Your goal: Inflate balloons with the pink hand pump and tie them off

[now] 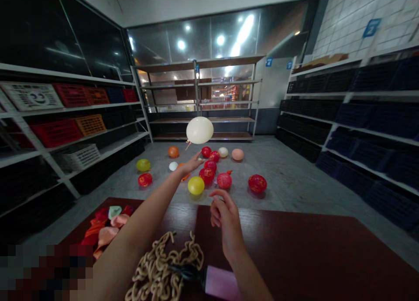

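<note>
A cream-white balloon (199,130) with a tied neck hangs in the air beyond the table, just above my left hand (193,163). That arm is stretched far forward, its fingers extended and apart from the balloon. My right hand (224,213) is raised over the table's far edge with loosely bent fingers and nothing visible in them. Below it lies a balloon pump (221,283) with a pink barrel and a black nozzle end, partly covered by my right forearm. A tangled heap of beige cord (159,261) surrounds the nozzle. Uninflated balloons (108,231) are piled at the left, partly behind my left arm.
Several inflated balloons lie on the grey floor, among them a yellow balloon (196,185) and a dark red balloon (257,183). The dark brown table (294,244) spans the front. Shelves with crates line both sides, and a rack (225,120) stands at the back.
</note>
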